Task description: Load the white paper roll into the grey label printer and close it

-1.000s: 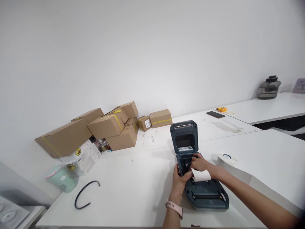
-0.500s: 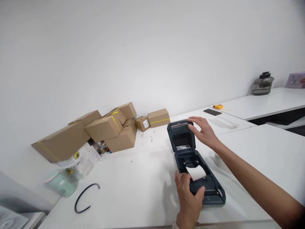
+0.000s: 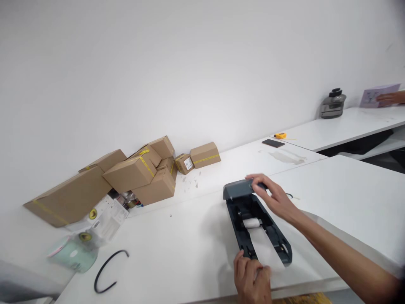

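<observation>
A dark label printer (image 3: 232,211) lies on the white table with its lid (image 3: 238,190) tilted partly down over the back of the body. Inside it sits a small white paper roll (image 3: 252,223), and a paper strip (image 3: 265,249) runs from the roll over the printer's front. My left hand (image 3: 252,274) is closed at the front edge, pinching the strip's end between thumb and fingers. At the lid's right corner, my right hand (image 3: 274,196) has its fingers and thumb gripping the lid.
Cardboard boxes (image 3: 129,175) are piled at the back left. A black curved strip (image 3: 100,274) and a green pouch (image 3: 76,253) lie left. Farther right are a phone (image 3: 273,143), a yellow tape measure (image 3: 280,135), a dark jug (image 3: 333,104) and another person's hand (image 3: 391,98) on a purple box (image 3: 370,96).
The lid has swung down from upright with my right hand on it. My left hand has moved toward the front, and the paper now stretches out from the roll. Another person's hand has appeared.
</observation>
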Action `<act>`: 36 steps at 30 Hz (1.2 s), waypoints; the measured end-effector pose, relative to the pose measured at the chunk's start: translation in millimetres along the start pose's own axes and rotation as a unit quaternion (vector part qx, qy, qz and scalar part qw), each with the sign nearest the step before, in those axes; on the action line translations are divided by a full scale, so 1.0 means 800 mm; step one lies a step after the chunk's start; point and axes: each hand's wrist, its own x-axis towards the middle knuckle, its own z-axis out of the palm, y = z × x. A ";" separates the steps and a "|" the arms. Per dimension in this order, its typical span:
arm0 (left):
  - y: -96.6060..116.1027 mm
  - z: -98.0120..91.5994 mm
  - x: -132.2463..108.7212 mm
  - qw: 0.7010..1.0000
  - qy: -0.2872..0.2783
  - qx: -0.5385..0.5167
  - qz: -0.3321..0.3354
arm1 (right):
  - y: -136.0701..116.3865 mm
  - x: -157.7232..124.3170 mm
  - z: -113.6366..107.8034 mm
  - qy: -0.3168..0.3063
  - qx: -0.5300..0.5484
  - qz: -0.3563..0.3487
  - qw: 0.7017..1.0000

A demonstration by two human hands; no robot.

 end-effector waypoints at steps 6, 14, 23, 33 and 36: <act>0.002 0.005 -0.017 0.999 0.027 0.030 0.000 | 0.011 -0.131 -0.004 -0.037 -0.142 -0.163 0.976; -0.005 0.001 -0.037 0.995 0.007 0.087 0.045 | 0.030 -0.198 0.006 -0.055 -0.197 -0.160 0.966; -0.050 0.013 -0.028 0.986 -0.124 0.090 0.064 | 0.042 -0.218 0.029 0.004 -0.141 -0.124 0.982; -0.042 0.024 -0.028 0.997 -0.077 0.024 0.000 | 0.054 -0.224 0.049 0.072 -0.120 -0.110 0.984; -0.031 0.006 -0.026 0.994 -0.103 0.002 -0.040 | 0.043 -0.222 0.042 0.046 -0.107 -0.082 0.990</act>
